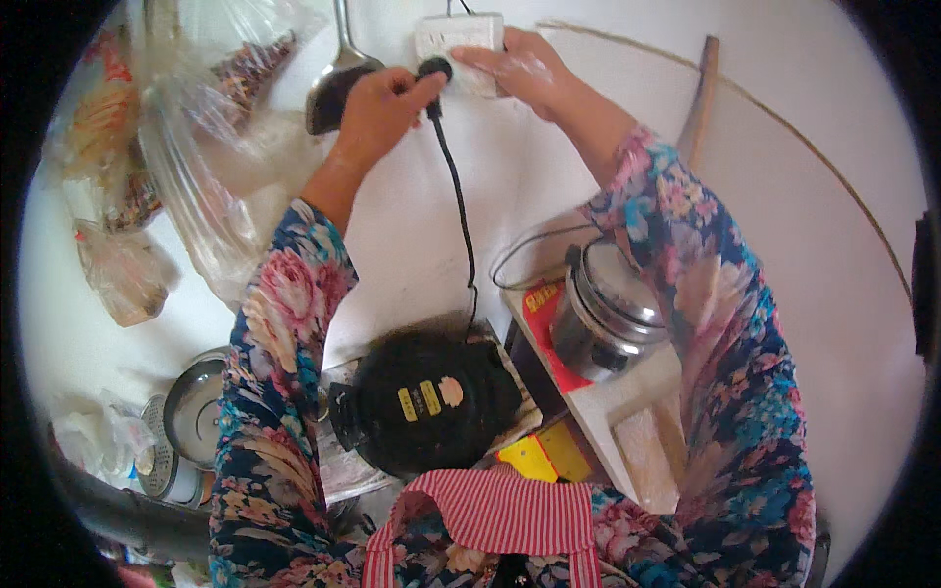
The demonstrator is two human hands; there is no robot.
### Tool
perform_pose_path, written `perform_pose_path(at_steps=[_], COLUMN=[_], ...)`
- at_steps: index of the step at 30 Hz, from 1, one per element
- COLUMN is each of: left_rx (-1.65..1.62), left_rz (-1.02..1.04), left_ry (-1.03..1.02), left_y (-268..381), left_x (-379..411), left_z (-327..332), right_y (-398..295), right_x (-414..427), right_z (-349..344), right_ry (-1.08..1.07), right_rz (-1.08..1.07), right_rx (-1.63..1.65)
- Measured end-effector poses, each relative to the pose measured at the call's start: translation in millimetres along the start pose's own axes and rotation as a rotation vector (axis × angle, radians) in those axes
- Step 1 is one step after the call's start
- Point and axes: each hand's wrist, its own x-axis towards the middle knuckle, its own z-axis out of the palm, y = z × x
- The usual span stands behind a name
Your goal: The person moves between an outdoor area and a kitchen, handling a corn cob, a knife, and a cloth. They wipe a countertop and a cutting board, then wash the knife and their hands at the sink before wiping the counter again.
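Note:
My left hand (382,103) grips a black power plug (435,71) at the lower left of a white socket box (467,37) on the wall. The box's right side is in my right hand (518,65), with the thumb across its front. Whether the prongs are in the socket is hidden. From the plug a black cord (461,191) hangs down to a round black electric baking pan (434,411), which has its lid down and bears yellow labels.
A metal spatula (344,81) and plastic bags (191,147) hang on the wall at left. A steel pot (606,316) stands on a shelf at right, beside a wooden block (647,456). Lower left is a metal pan (197,411). A wooden handle (706,95) hangs upper right.

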Motion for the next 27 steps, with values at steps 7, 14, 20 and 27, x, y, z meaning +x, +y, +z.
perform_pose_path(at_steps=[7, 14, 20, 27], left_rx=[0.256, 0.191, 0.354, 0.586], left_rz=[0.313, 0.14, 0.572, 0.206], left_ry=[0.225, 0.252, 0.369, 0.053], left_y=[-0.1, 24.0, 55.8, -42.1], left_x=[-5.0, -19.5, -53.2, -173.7], left_z=[5.3, -3.4, -40.6, -54.5], right_y=[-17.2, 19.7, 55.4, 44.7], right_x=[2.0, 20.5, -1.7, -33.7], right_z=[-7.0, -16.2, -89.7, -64.5], right_ry=[-0.058, 0.084, 0.404, 0.026], right_rz=[0.128, 0.049, 0.226, 0.23], right_rx=[0.03, -0.767, -0.588, -0.475])
